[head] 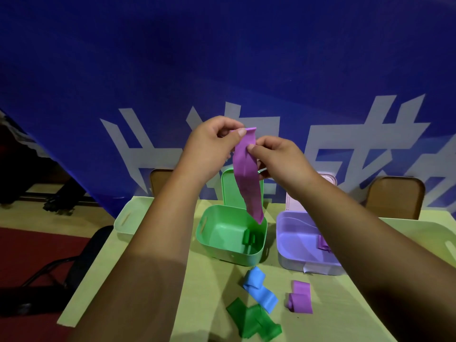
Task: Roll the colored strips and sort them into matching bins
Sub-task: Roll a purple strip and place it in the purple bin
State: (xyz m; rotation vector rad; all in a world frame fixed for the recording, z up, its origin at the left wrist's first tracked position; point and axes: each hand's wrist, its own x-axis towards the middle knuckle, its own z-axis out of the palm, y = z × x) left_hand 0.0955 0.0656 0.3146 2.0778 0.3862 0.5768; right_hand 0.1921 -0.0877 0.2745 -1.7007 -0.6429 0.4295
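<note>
A purple strip (246, 174) hangs down in the air above the green bin (209, 233). My left hand (209, 146) pinches its top end, and my right hand (278, 156) pinches it just below. The green bin holds a rolled green strip (248, 236). To its right the purple bin (291, 240) holds a purple roll (323, 243). Loose on the table lie a blue strip (259, 287), a green strip (254, 322) and a partly rolled purple strip (299, 297).
A pale green bin (128, 218) stands at the table's left edge, and another pale bin (441, 240) at the right edge. The green lid (228, 188) and a pink lid (328, 178) lean behind the bins. Brown chair backs (394, 196) and a blue banner stand behind; a black chair (74, 265) sits at left.
</note>
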